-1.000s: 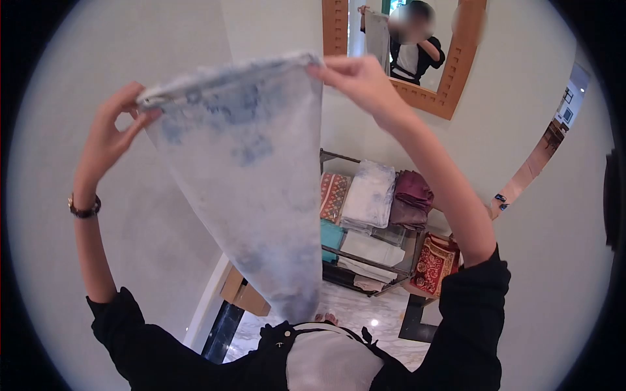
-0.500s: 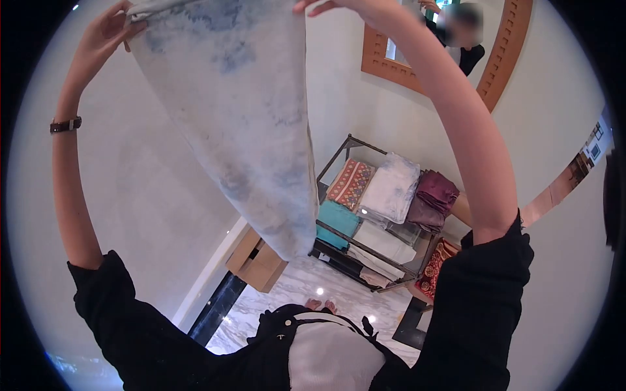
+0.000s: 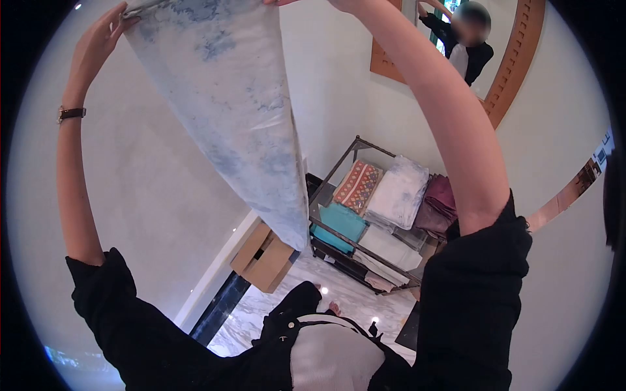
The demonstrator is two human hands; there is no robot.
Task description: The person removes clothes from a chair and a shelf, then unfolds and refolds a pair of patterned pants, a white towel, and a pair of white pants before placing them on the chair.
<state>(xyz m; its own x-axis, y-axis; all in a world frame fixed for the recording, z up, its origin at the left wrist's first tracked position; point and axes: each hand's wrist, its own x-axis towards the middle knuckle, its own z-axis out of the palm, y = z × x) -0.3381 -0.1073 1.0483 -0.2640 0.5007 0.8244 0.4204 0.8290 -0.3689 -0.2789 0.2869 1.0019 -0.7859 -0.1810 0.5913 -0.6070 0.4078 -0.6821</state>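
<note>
A white cloth with blue tie-dye blotches (image 3: 228,111) hangs from both raised hands, narrowing to a low tip above the floor. My left hand (image 3: 98,40), with a dark watch on its wrist, pinches the cloth's upper left corner. At the top edge of the view, my right hand (image 3: 319,3) is at the cloth's upper right side. Only part of it shows, its fingers mostly cut off, but the cloth is stretched between the two hands.
A metal-framed shelf (image 3: 365,254) holds folded fabrics: patterned orange (image 3: 358,186), white-blue (image 3: 398,192), maroon (image 3: 440,202) and teal (image 3: 339,227). A cardboard box (image 3: 264,260) stands on the marble floor (image 3: 244,326). A wood-framed mirror (image 3: 508,65) hangs on the wall.
The cloth and both hands have shifted a little to the left in view, and the cloth's lower tip sits slightly higher. A leg has come forward below. Both hands stay at the cloth.
</note>
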